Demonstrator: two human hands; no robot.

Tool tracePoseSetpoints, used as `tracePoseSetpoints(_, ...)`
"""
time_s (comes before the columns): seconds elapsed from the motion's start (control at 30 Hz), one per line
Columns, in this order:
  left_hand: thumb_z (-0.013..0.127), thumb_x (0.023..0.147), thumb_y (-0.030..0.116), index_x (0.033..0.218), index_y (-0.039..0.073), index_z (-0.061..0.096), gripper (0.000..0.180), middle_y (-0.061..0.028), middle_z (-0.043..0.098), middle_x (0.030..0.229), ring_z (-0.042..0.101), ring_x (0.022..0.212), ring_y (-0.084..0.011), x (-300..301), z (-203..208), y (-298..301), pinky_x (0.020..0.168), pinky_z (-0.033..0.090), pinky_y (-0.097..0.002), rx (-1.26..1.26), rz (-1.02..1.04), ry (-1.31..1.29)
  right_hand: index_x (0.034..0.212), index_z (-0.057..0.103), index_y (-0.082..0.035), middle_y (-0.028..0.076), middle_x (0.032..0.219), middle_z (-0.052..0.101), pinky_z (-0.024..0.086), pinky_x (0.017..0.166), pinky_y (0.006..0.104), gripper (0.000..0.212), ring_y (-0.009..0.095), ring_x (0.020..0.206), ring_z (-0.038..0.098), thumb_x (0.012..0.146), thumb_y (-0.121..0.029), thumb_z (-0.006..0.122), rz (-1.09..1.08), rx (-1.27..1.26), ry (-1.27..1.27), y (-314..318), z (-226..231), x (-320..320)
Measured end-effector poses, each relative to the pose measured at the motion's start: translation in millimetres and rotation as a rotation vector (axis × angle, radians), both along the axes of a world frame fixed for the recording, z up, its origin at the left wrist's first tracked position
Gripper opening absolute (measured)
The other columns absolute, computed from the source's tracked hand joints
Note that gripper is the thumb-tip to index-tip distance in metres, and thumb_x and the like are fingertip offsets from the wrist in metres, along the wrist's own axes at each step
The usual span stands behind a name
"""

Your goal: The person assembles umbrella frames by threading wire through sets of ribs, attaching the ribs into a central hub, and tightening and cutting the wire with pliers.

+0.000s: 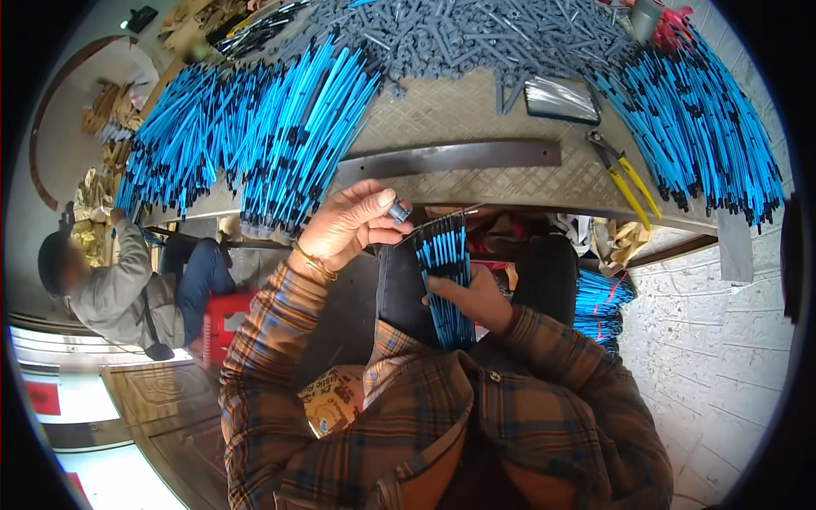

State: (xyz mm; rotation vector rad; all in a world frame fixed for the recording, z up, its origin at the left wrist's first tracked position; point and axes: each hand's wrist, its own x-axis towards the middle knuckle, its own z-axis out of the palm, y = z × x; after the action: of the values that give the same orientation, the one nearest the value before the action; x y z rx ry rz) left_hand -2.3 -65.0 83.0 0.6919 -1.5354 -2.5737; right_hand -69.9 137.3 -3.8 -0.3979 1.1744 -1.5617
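By the tabletop (438, 109) edge, a bundle of blue rods (444, 263) is gripped in the right hand (478, 297); a small grey part (399, 212) is pinched in the left hand's (347, 223) grip. Progress judged partial: blue piles (297, 136) are laid out, but a heap of grey parts (450, 38) is left loose. Hands and heap are separated by a dark bar (450, 159); pliers (625, 177) are laid rightward.
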Motion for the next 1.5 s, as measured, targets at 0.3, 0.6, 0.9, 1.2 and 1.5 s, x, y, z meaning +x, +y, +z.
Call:
tracePoseSetpoints(0.3, 0.067, 0.081, 0.023, 0.091, 0.007, 0.057, 0.022, -0.0046, 0.064, 0.080, 0.064, 0.062, -0.0138, 16, -9, -2, 0.052, 0.053, -0.0231, -0.121, -0.037, -0.065, 0.097, 0.058, -0.001, 0.006, 0.083, 0.063, 0.051, 0.065, 0.0253, 0.026, 0.013, 0.074, 0.063, 0.082, -0.021, 0.066, 0.052, -0.065, 0.077, -8, -5, 8)
tracePoseSetpoints(0.6, 0.068, 0.080, 0.027, 0.094, 0.005, 0.058, 0.027, -0.0016, 0.061, 0.077, 0.062, 0.057, -0.0120, 14, -7, 1, 0.049, 0.051, -0.0213, -0.257, -0.074, -0.038, 0.097, 0.058, -0.001, 0.004, 0.082, 0.063, 0.050, 0.064, 0.0248, 0.028, 0.012, 0.073, 0.062, 0.082, -0.023, 0.067, 0.062, -0.036, 0.189, -13, -11, 8)
tracePoseSetpoints(0.9, 0.067, 0.081, 0.028, 0.097, 0.002, 0.057, 0.032, -0.0023, 0.060, 0.077, 0.061, 0.055, -0.0117, 21, 6, 1, 0.046, 0.050, -0.0210, -0.316, -0.050, -0.131, 0.094, 0.060, -0.002, 0.003, 0.079, 0.063, 0.048, 0.062, 0.0229, 0.025, 0.009, 0.070, 0.060, 0.082, -0.023, 0.067, 0.022, -0.011, 0.269, -12, -8, 12)
tracePoseSetpoints(1.2, 0.065, 0.082, 0.011, 0.104, 0.001, 0.054, 0.026, -0.0026, 0.060, 0.078, 0.060, 0.061, -0.0102, 31, 10, 17, 0.052, 0.047, -0.0188, -0.473, -0.056, -0.030, 0.093, 0.060, -0.003, 0.003, 0.077, 0.063, 0.047, 0.062, 0.0226, 0.024, 0.008, 0.069, 0.058, 0.082, -0.024, 0.066, 0.008, -0.015, 0.293, -12, -7, 13)
tracePoseSetpoints(1.5, 0.062, 0.080, -0.002, 0.107, 0.003, 0.052, 0.029, -0.0041, 0.062, 0.086, 0.059, 0.065, -0.0084, 27, 7, 14, 0.056, 0.047, -0.0186, -0.477, -0.071, -0.036, 0.093, 0.060, -0.002, 0.002, 0.077, 0.063, 0.047, 0.062, 0.0222, 0.025, 0.007, 0.069, 0.058, 0.083, -0.024, 0.065, -0.009, -0.024, 0.306, -10, -3, 14)
